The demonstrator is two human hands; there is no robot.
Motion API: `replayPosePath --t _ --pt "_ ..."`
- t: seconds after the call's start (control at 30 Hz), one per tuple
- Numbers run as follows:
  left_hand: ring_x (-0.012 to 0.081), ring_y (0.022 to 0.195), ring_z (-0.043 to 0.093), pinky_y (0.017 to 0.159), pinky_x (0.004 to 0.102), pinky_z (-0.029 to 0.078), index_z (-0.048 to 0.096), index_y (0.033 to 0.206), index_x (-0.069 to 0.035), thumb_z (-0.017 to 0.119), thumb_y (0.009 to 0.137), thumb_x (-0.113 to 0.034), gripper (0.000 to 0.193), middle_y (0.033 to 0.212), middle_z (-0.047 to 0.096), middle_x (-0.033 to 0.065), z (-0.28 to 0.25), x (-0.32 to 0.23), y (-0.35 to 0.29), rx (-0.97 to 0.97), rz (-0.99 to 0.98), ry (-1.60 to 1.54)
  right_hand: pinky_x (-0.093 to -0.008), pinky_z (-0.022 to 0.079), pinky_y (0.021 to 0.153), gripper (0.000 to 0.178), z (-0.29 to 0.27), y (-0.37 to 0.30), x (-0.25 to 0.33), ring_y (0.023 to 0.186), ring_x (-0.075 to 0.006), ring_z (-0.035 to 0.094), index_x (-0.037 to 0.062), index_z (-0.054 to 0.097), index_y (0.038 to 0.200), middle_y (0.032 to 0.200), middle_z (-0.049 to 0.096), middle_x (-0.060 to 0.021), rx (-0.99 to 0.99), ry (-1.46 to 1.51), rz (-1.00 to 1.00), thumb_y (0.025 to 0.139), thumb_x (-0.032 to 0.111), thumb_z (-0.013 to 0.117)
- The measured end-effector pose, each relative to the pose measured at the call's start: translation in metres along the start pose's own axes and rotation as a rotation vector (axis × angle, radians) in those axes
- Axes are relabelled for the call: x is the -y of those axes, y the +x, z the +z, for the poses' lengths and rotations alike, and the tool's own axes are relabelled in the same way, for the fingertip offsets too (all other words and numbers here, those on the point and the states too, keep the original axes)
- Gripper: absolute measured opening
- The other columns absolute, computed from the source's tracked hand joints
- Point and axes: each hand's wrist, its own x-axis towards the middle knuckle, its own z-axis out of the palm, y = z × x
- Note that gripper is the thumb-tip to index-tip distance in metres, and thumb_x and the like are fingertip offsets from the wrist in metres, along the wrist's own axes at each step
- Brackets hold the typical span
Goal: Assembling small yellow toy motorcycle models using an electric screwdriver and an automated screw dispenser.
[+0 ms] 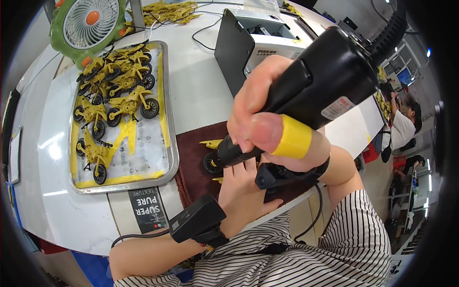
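My right hand [267, 119], with yellow tape round the thumb, is closed round a thick black electric screwdriver [330, 71]. The tool slants down to the left, its nose at the black wheel of a yellow toy motorcycle [211, 143] on a dark brown cloth [198, 136]. My left hand [241, 189] rests over that motorcycle and holds it against the cloth; its fingertips are hidden behind the tool. Only the wheel and small yellow parts of the toy show. Both wrists carry black strapped devices.
Left of the cloth, a metal tray [173, 162] edged with yellow tape holds several yellow toy motorcycles. A green fan [91, 21] stands behind it. At the back are a white open box [272, 45] and a heap of yellow parts [167, 12]. Other people sit at far right.
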Motion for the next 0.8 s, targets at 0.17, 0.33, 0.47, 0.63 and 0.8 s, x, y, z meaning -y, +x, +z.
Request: replayPosePath --t 0.17,0.33,0.47,0.63,0.8 --pt "0.0365 0.104 0.045 0.089 0.0475 0.035 0.047 0.123 -0.003 0.07 0.063 -0.05 0.08 0.112 0.048 0.0193 0.004 0.002 -0.003 -0.002 0.031 -0.007 -0.0266 0.047 0.059 0.023 0.01 0.0 -0.006 0.062 -0.0128 0.055 0.0062 0.047 0.089 0.074 0.056 -0.0057 -0.066 -0.016 -0.048 0.077 0.005 0.068" --pt "0.0376 0.105 0.044 0.09 0.0498 0.034 0.044 0.125 -0.001 0.07 0.061 -0.052 0.085 0.113 0.047 0.021 0.009 0.002 -0.006 0.005 0.055 -0.016 -0.0243 0.049 0.06 0.023 0.013 -0.002 -0.002 0.066 -0.0106 0.057 0.0051 0.05 0.083 0.073 0.058 -0.0058 -0.021 -0.249 -0.085 0.071 0.001 0.069" --pt "0.0385 0.106 0.044 0.091 0.0517 0.033 0.042 0.127 0.001 0.07 0.06 -0.053 0.09 0.114 0.046 0.0223 0.014 0.001 -0.006 0.007 0.068 -0.029 -0.024 0.049 0.059 0.023 0.006 0.003 -0.01 0.065 -0.0103 0.058 0.0038 0.052 0.082 0.073 0.059 -0.0062 0.043 -0.304 -0.149 0.068 -0.003 0.069" --pt "0.0472 0.117 0.036 0.096 0.0584 0.028 0.041 0.128 0.002 0.07 0.059 -0.056 0.095 0.123 0.04 0.0279 0.008 0.008 0.001 -0.001 -0.041 0.04 -0.0271 0.046 0.057 0.023 0.004 0.009 0.0 0.059 -0.0126 0.054 0.0044 0.049 0.092 0.073 0.055 -0.0038 -0.012 0.034 -0.201 0.077 0.01 0.065" --pt "0.0541 0.126 0.021 0.101 0.0604 0.019 0.034 0.134 0.003 0.068 0.059 -0.062 0.105 0.136 0.023 0.0358 -0.009 -0.008 0.006 0.003 -0.063 0.241 -0.0297 0.032 0.067 0.014 -0.031 -0.013 0.084 0.065 -0.0119 0.041 0.0056 0.045 0.09 0.077 0.044 -0.0016 -0.179 -0.042 -0.473 0.086 0.019 0.049"
